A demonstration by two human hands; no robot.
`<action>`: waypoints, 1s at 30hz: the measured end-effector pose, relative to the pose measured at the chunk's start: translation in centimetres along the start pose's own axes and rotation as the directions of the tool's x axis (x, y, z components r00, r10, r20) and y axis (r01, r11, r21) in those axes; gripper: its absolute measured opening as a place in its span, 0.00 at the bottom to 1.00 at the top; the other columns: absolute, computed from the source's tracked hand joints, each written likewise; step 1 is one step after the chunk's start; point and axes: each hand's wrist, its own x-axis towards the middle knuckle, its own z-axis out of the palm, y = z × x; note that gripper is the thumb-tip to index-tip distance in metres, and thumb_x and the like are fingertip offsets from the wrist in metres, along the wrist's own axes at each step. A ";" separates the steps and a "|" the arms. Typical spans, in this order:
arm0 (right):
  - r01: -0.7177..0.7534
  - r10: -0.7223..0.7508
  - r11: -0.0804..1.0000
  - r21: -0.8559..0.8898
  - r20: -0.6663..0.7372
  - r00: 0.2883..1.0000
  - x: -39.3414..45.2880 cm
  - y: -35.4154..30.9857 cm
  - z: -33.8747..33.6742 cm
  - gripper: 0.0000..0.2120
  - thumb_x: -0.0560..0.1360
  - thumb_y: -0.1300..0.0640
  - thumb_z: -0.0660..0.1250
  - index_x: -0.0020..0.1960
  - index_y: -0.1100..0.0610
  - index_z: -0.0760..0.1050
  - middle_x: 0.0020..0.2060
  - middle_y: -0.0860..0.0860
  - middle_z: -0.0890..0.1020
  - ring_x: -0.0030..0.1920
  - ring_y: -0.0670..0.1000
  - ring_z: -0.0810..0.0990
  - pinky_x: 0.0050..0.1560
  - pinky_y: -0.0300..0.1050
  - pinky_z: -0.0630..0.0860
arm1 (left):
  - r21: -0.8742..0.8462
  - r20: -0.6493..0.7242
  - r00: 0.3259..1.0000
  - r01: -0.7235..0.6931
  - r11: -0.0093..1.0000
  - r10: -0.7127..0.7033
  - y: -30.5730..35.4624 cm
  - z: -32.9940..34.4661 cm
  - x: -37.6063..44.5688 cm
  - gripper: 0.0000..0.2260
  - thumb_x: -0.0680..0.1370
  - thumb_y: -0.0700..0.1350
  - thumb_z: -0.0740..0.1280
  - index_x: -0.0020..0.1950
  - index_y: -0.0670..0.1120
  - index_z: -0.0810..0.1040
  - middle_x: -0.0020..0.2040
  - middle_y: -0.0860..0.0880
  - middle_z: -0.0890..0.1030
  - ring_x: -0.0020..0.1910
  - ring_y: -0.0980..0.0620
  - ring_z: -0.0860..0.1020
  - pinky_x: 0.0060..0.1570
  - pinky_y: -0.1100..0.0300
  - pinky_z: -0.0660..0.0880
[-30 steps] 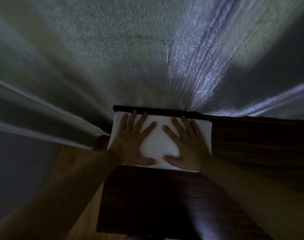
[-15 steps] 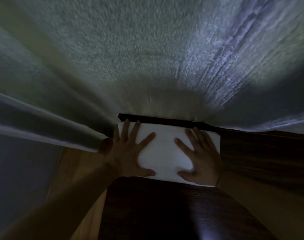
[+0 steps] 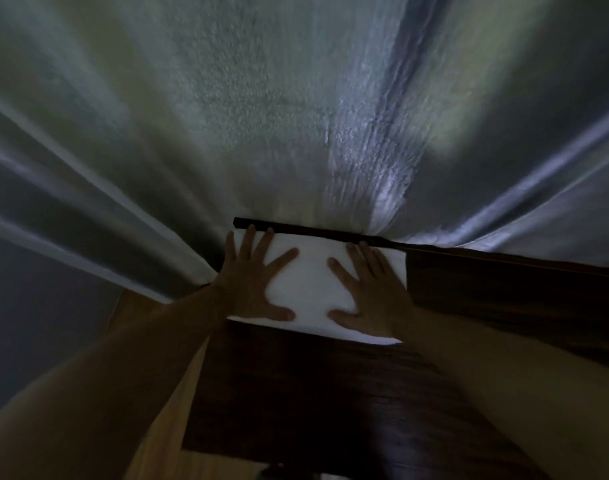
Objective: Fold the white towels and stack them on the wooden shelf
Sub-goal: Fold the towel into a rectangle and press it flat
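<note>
Pressing folded white towel [image 3: 313, 282] flat on dark wooden shelf [image 3: 330, 393]: left hand [image 3: 252, 287], right hand [image 3: 368, 296], fingers spread wide; curtain [image 3: 226, 116] behind.

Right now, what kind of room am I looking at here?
Probably a bedroom or another room of a home, dimly lit, though I cannot be sure. A long pale curtain hangs behind a dark wooden shelf, and both hands press flat on a folded white towel lying on it.

You're facing a pale curtain [image 3: 261, 116] hanging in long folds, a patch of light glowing on its right side; lighter wooden floor [image 3: 178, 410] is showing dimly at lower left.
</note>
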 end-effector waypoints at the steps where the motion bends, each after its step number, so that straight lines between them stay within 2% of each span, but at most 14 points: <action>1: -0.010 0.010 1.000 -0.010 0.013 1.000 -0.2 -0.3 -0.5 0.47 0.74 0.22 0.51 0.84 0.45 0.42 0.83 0.59 0.42 0.82 0.62 0.38 0.81 0.61 0.41 | 0.006 0.030 0.999 0.013 1.000 -0.013 0.2 -0.5 0.0 0.57 0.57 0.88 0.49 0.78 0.65 0.32 0.81 0.44 0.33 0.77 0.33 0.29 0.69 0.27 0.33; 3: -0.029 0.030 0.999 -0.033 0.024 0.999 -1.0 -1.0 -1.5 0.46 0.75 0.23 0.50 0.84 0.46 0.42 0.82 0.60 0.41 0.82 0.63 0.39 0.81 0.61 0.41 | 0.048 0.106 0.993 0.040 0.998 -0.045 0.7 -1.9 0.1 0.59 0.53 0.89 0.47 0.75 0.65 0.26 0.79 0.44 0.28 0.74 0.34 0.24 0.67 0.28 0.27; 5: -0.046 0.048 0.996 -0.077 0.029 0.998 -2.1 -1.7 -2.4 0.43 0.77 0.25 0.47 0.84 0.47 0.41 0.82 0.61 0.40 0.82 0.62 0.38 0.80 0.61 0.40 | 0.147 0.163 0.984 0.045 0.988 -0.070 2.0 -3.4 0.2 0.62 0.50 0.90 0.43 0.74 0.62 0.23 0.78 0.43 0.26 0.74 0.33 0.24 0.66 0.29 0.26; 7: -0.040 0.040 0.995 -0.095 -0.002 0.999 -3.6 -2.2 -3.1 0.39 0.80 0.29 0.46 0.84 0.47 0.43 0.82 0.61 0.42 0.82 0.62 0.39 0.81 0.61 0.40 | 0.186 0.191 0.980 0.027 0.982 -0.063 4.7 -4.7 0.3 0.63 0.50 0.90 0.39 0.77 0.60 0.27 0.79 0.44 0.28 0.75 0.33 0.27 0.67 0.29 0.27; 10: -0.045 0.045 0.990 -0.136 -0.001 0.999 -6.4 -1.6 -4.5 0.34 0.82 0.34 0.44 0.84 0.48 0.43 0.83 0.61 0.45 0.82 0.62 0.43 0.81 0.60 0.39 | 0.048 0.130 0.991 0.009 0.999 -0.015 10.4 -6.2 0.1 0.55 0.61 0.85 0.34 0.82 0.56 0.38 0.83 0.44 0.40 0.81 0.38 0.38 0.73 0.30 0.35; 13: -0.153 0.157 0.973 -0.175 0.008 0.988 -9.9 0.6 -6.2 0.35 0.82 0.34 0.40 0.84 0.48 0.40 0.83 0.59 0.45 0.83 0.60 0.42 0.80 0.59 0.40 | -0.027 0.117 0.989 -0.084 0.996 0.087 15.9 -7.8 0.7 0.40 0.78 0.73 0.45 0.83 0.51 0.44 0.83 0.45 0.46 0.82 0.42 0.44 0.76 0.36 0.45; 15: -0.218 0.220 0.957 -0.189 -0.013 0.975 -12.8 2.5 -7.3 0.35 0.82 0.34 0.41 0.84 0.48 0.41 0.83 0.59 0.46 0.83 0.60 0.42 0.80 0.59 0.40 | -0.010 0.095 0.982 -0.164 0.986 0.164 19.6 -8.6 1.5 0.36 0.81 0.67 0.48 0.83 0.49 0.44 0.83 0.44 0.46 0.82 0.43 0.45 0.77 0.39 0.49; 20: -0.351 0.347 0.912 -0.213 -0.055 0.936 -21.8 9.0 -9.6 0.35 0.82 0.33 0.42 0.84 0.49 0.42 0.83 0.59 0.46 0.83 0.60 0.42 0.80 0.60 0.42 | 0.027 -0.043 0.956 -0.290 0.957 0.291 29.9 -10.8 3.3 0.34 0.82 0.66 0.50 0.83 0.48 0.48 0.83 0.45 0.50 0.81 0.43 0.49 0.78 0.40 0.52; 25: -0.493 0.487 0.838 -0.235 -0.090 0.869 -32.0 15.6 -11.4 0.35 0.82 0.33 0.40 0.83 0.47 0.39 0.83 0.58 0.43 0.83 0.59 0.40 0.80 0.60 0.42 | 0.069 -0.083 0.927 -0.360 0.930 0.365 40.6 -12.6 4.7 0.36 0.81 0.68 0.46 0.83 0.48 0.46 0.83 0.45 0.48 0.81 0.42 0.49 0.77 0.39 0.52; 30: -0.594 0.576 0.775 -0.215 -0.145 0.805 -41.9 21.0 -13.4 0.34 0.82 0.35 0.42 0.84 0.48 0.41 0.83 0.58 0.46 0.83 0.60 0.43 0.80 0.61 0.43 | 0.091 -0.121 0.891 -0.429 0.899 0.438 51.1 -14.0 5.3 0.36 0.81 0.68 0.47 0.83 0.48 0.47 0.83 0.44 0.48 0.81 0.40 0.48 0.77 0.39 0.52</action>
